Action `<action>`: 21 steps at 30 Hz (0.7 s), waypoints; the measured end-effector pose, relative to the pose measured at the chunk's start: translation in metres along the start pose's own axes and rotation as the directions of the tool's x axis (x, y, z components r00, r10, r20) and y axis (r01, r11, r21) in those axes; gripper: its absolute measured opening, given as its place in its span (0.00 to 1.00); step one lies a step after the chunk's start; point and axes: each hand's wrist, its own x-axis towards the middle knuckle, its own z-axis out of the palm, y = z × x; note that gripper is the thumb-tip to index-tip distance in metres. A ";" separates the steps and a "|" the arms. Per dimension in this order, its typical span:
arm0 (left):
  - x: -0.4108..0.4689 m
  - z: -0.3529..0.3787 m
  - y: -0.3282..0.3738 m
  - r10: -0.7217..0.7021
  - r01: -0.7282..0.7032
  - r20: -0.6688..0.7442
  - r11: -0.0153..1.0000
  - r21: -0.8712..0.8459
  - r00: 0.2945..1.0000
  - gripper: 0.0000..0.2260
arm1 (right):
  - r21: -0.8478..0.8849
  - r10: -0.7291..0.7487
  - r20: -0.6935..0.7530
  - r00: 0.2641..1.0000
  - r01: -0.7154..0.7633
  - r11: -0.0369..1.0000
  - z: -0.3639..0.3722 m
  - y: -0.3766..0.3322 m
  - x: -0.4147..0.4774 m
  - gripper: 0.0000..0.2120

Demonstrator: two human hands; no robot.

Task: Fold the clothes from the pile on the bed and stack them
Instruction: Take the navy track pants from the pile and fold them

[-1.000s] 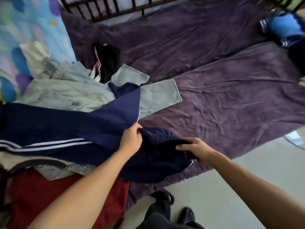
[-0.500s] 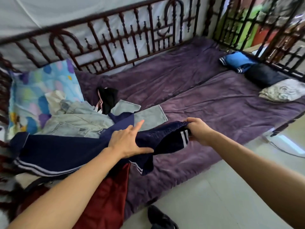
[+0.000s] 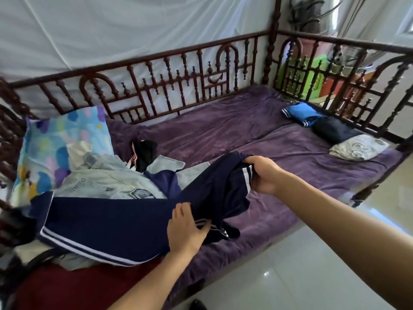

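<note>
A navy garment with white stripes (image 3: 116,222) lies stretched across the pile at the left of the bed. My right hand (image 3: 263,175) grips its striped end, lifted a little above the purple cover. My left hand (image 3: 185,229) lies flat on the fabric near a striped edge, fingers apart. Under the navy piece are pale denim clothes (image 3: 105,177), a black item (image 3: 144,153) and a red cloth (image 3: 67,287). At the far right three folded pieces sit in a row: blue (image 3: 299,113), dark (image 3: 335,130) and pale patterned (image 3: 359,147).
The purple bed cover (image 3: 223,135) spreads between pile and folded row. A dark wooden railing (image 3: 178,79) runs along the back and right side. A colourful pillow (image 3: 55,139) leans at the left. White tiled floor (image 3: 290,276) lies in front, with a dark shoe (image 3: 197,305) near the bottom edge.
The view has lifted from the pile to take in the whole bed. My right hand has pulled the striped end up and to the right; my left hand has opened and slid down the fabric.
</note>
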 end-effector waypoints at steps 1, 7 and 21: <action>-0.010 0.004 -0.001 0.002 -0.002 -0.029 1.000 -0.006 1.000 0.29 | 0.038 0.017 0.010 1.000 -0.017 0.999 -0.001 -0.002 -0.003 0.12; -0.042 0.002 0.026 0.010 -0.074 -0.229 0.960 -0.271 0.973 0.26 | 0.145 0.025 0.043 0.999 -0.031 0.989 0.008 -0.007 -0.009 0.12; 0.062 -0.109 -0.041 -0.334 0.333 -0.011 0.939 0.086 0.943 0.10 | -0.180 -0.217 -0.169 0.962 0.186 0.966 -0.012 -0.029 0.010 0.12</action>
